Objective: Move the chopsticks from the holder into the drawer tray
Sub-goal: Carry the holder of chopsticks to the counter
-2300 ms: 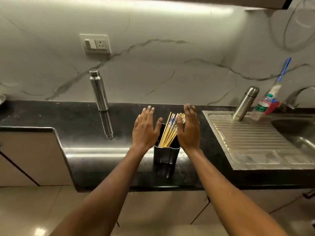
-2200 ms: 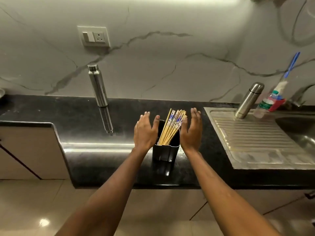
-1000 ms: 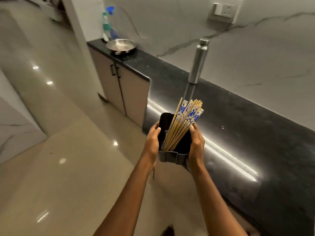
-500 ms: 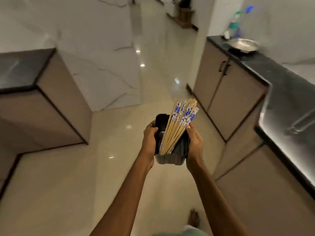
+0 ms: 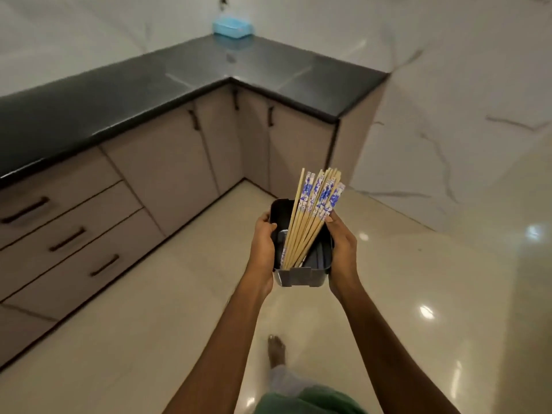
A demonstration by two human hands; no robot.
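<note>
A dark rectangular holder [image 5: 300,277] is carried in mid-air over the floor, clasped between both hands. My left hand [image 5: 263,245] grips its left wall and my right hand [image 5: 342,249] grips its right wall. Several wooden chopsticks [image 5: 310,219] with blue-and-white patterned tops stand in it, leaning to the upper right. Three shut drawers [image 5: 68,234] with dark handles stack at the left under a black counter. No drawer tray is in view.
An L-shaped black counter [image 5: 167,85] runs from the left to the far corner over beige cabinet doors [image 5: 167,165]. A light blue box [image 5: 233,26] sits at its far end. Glossy cream floor [image 5: 433,294] lies below; my bare foot [image 5: 276,352] shows beneath.
Both hands took hold of the holder on the sink-side counter and lifted it. I have turned away with it, and the view now faces the L-shaped counter with drawers.
</note>
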